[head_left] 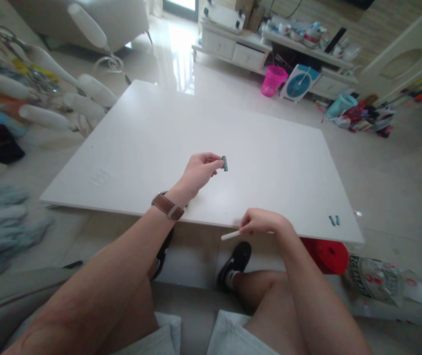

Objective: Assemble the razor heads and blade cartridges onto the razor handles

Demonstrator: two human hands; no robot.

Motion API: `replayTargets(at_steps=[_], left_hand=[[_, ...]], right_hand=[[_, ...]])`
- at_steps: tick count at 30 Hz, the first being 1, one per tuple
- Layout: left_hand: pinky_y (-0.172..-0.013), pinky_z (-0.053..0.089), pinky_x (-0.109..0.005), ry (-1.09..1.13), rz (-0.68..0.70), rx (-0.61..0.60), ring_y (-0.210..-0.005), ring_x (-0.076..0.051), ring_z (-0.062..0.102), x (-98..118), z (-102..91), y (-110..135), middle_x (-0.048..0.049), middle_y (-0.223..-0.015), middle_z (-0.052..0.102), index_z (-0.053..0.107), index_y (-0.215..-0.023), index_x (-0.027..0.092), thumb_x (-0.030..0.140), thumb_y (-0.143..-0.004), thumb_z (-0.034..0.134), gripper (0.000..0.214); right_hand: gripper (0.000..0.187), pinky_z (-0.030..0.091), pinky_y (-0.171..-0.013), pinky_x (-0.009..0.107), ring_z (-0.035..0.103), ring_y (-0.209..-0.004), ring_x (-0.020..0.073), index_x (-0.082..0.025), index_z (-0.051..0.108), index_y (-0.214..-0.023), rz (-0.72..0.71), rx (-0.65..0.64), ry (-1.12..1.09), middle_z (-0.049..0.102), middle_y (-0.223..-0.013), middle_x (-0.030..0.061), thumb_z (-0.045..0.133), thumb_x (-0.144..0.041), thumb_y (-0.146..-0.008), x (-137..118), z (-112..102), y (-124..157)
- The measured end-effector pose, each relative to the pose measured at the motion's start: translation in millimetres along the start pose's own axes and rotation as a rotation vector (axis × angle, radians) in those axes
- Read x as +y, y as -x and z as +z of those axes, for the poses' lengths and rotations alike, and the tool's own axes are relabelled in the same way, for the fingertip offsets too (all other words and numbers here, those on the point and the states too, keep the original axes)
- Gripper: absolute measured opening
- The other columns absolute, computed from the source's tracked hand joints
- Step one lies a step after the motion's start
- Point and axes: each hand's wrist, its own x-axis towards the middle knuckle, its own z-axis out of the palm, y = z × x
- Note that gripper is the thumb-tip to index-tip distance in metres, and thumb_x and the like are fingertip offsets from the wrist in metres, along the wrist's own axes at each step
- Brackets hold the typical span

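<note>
My left hand [199, 172], with a brown watch strap at the wrist, pinches a small teal razor head [225, 163] between thumb and fingertip above the white table [152, 128]. My right hand [261, 223] sits at the table's near edge, closed around a thin white stick-like handle [230, 236] that pokes out to the left. Two small teal pieces [334, 220] lie near the table's front right corner, away from both hands.
A red stool [327, 255] and a crumpled plastic bag [381, 283] lie under and beside the table's right corner. A pink basket [272, 80], a blue fan [298, 83] and a low white cabinet stand at the back. White rods and clutter sit at left.
</note>
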Motion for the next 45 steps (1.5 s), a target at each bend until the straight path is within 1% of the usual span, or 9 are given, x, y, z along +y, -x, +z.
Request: replayTargets(at_steps=[5,12,19,26,30,33,35,40,45], left_hand=[[-0.061,0.041,-0.026,-0.004,-0.002,-0.006,-0.058,-0.009,0.050,1,-1.4,0,-0.0026,-0.070,0.067,0.069,-0.074,0.015,0.014,-0.076,0.068,0.002],[-0.060,0.041,-0.026,-0.003,-0.004,-0.010,-0.058,-0.009,0.050,-1,1.1,-1,-0.0027,-0.068,0.066,0.069,-0.073,0.015,0.013,-0.075,0.067,0.003],[-0.058,0.039,-0.025,-0.020,0.012,-0.035,-0.057,-0.008,0.050,-5,3.8,-2,-0.0010,-0.066,0.065,0.069,-0.075,0.013,0.016,-0.075,0.068,0.003],[-0.059,0.039,-0.024,-0.015,-0.015,-0.036,-0.057,-0.008,0.049,-4,6.7,-2,-0.0005,-0.066,0.065,0.068,-0.075,0.013,0.012,-0.075,0.066,0.002],[-0.059,0.039,-0.024,-0.020,-0.006,-0.041,-0.058,-0.008,0.050,-2,7.7,1,-0.0006,-0.068,0.065,0.069,-0.076,0.012,0.012,-0.077,0.066,0.003],[-0.059,0.039,-0.024,-0.024,-0.014,-0.037,-0.058,-0.007,0.049,-3,7.2,1,0.0002,-0.066,0.063,0.068,-0.076,0.012,0.011,-0.076,0.066,0.002],[-0.060,0.040,-0.024,-0.031,-0.023,-0.038,-0.058,-0.007,0.049,-3,7.2,1,0.0003,-0.066,0.063,0.067,-0.076,0.012,0.011,-0.076,0.066,0.002],[-0.059,0.039,-0.024,-0.040,-0.024,-0.075,-0.058,-0.007,0.049,-5,11.4,2,0.0003,-0.066,0.063,0.067,-0.076,0.013,0.012,-0.077,0.066,0.001],[-0.058,0.039,-0.023,-0.060,-0.038,-0.117,-0.058,-0.008,0.049,-15,23.2,6,0.0001,-0.066,0.063,0.067,-0.076,0.013,0.012,-0.077,0.065,0.002]], right_hand=[[0.029,0.037,-0.048,0.023,0.052,-0.050,0.0120,-0.014,0.075,-0.081,0.136,0.264,-0.062,0.069,-0.069,0.0056,0.060,-0.037,-0.087,24,-17,16],[0.017,0.037,-0.054,0.023,0.056,-0.060,0.0139,-0.018,0.080,-0.087,-0.077,-0.050,0.021,0.069,-0.068,0.0020,0.067,-0.028,-0.079,-32,19,-10],[0.033,0.038,-0.058,0.025,0.055,-0.063,0.0154,-0.011,0.079,-0.096,0.020,0.434,-0.049,0.071,-0.073,0.0079,0.055,-0.034,-0.090,2,-11,-4],[0.020,0.035,-0.055,0.022,0.053,-0.058,0.0120,-0.018,0.081,-0.091,-0.202,-0.114,0.056,0.069,-0.067,0.0001,0.067,-0.028,-0.081,-54,34,-18],[0.031,0.041,-0.062,0.023,0.058,-0.067,0.0151,-0.015,0.080,-0.098,-0.165,0.314,-0.059,0.074,-0.080,0.0052,0.057,-0.035,-0.090,-24,-2,0],[0.032,0.042,-0.062,0.025,0.061,-0.068,0.0171,-0.014,0.080,-0.098,0.036,0.402,0.017,0.075,-0.082,0.0094,0.058,-0.035,-0.091,-6,-12,2],[0.028,0.044,-0.064,0.024,0.064,-0.072,0.0173,-0.015,0.081,-0.097,0.010,0.328,0.065,0.075,-0.086,0.0092,0.059,-0.032,-0.091,-19,6,-5],[0.023,0.047,-0.065,0.025,0.070,-0.079,0.0211,-0.023,0.081,-0.099,-0.261,-0.186,0.342,0.077,-0.088,0.0056,0.071,-0.038,-0.085,-88,75,-24],[0.028,0.057,-0.079,0.037,0.071,-0.097,0.0296,-0.023,0.077,-0.105,-0.169,0.127,0.488,0.075,-0.106,0.0118,0.062,-0.042,-0.091,-110,85,-29]])
